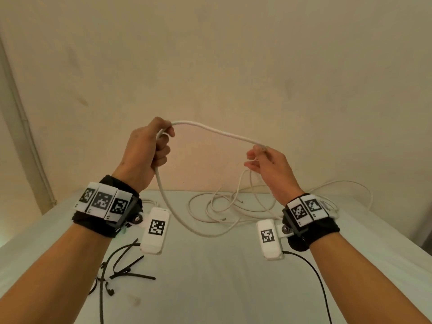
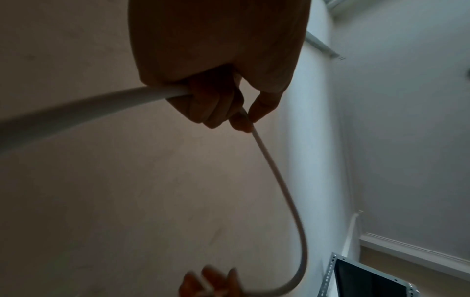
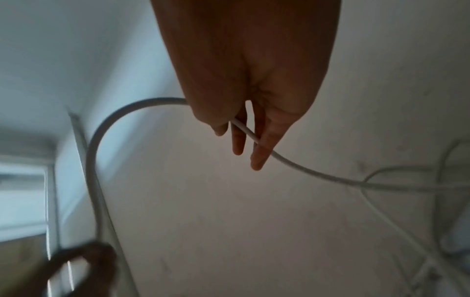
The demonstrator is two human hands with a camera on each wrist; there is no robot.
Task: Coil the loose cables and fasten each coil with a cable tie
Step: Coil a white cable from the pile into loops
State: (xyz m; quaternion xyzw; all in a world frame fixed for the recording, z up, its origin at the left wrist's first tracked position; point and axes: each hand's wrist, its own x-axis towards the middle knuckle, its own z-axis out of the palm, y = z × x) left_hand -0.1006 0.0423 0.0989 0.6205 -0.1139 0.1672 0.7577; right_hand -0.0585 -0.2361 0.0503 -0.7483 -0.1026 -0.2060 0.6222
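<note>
L hand (image 1: 145, 146) fisted round white cable (image 1: 217, 130); R hand (image 1: 268, 167) fingers (image 3: 262, 148) pinch it.

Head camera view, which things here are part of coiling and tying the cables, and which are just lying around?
Part of the job:
- white cable, stretched between left hand and right hand
- tangle of loose white cables on the table
- black cable ties, near the left forearm

Just lying about:
- black cord running from the right wrist camera
- wall behind

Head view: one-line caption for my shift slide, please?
Left hand and right hand hold a white cable raised above black cable ties.
</note>
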